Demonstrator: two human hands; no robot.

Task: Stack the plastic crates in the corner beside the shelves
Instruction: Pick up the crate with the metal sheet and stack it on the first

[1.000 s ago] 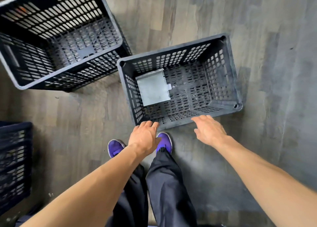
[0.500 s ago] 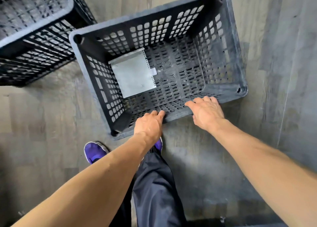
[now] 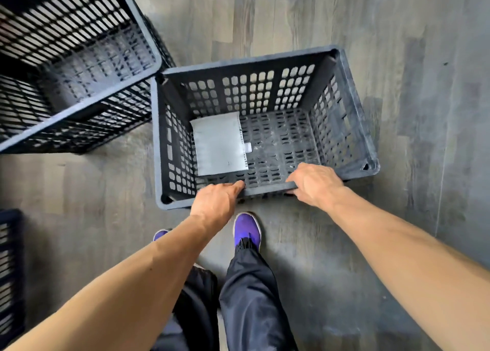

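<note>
A dark grey perforated plastic crate point(image 3: 352, 117) sits in front of me on the wooden floor, with a flat grey sheet point(image 3: 218, 144) lying in its left half. My left hand point(image 3: 216, 202) is closed on the crate's near rim, left of the middle. My right hand point(image 3: 315, 182) is curled over the same rim further right. A second, larger black lattice crate point(image 3: 106, 96) stands at the upper left, its corner touching the grey crate's far left corner.
A third dark crate point(image 3: 10, 266) shows at the left edge. My purple shoes point(image 3: 246, 230) and dark trousers are just below the grey crate. Bare wooden floor point(image 3: 424, 165) lies to the right and beyond.
Both hands went from reaching toward the near rim to closing on it. The view has pulled back, so the crate looks smaller and further away than half a second ago.
</note>
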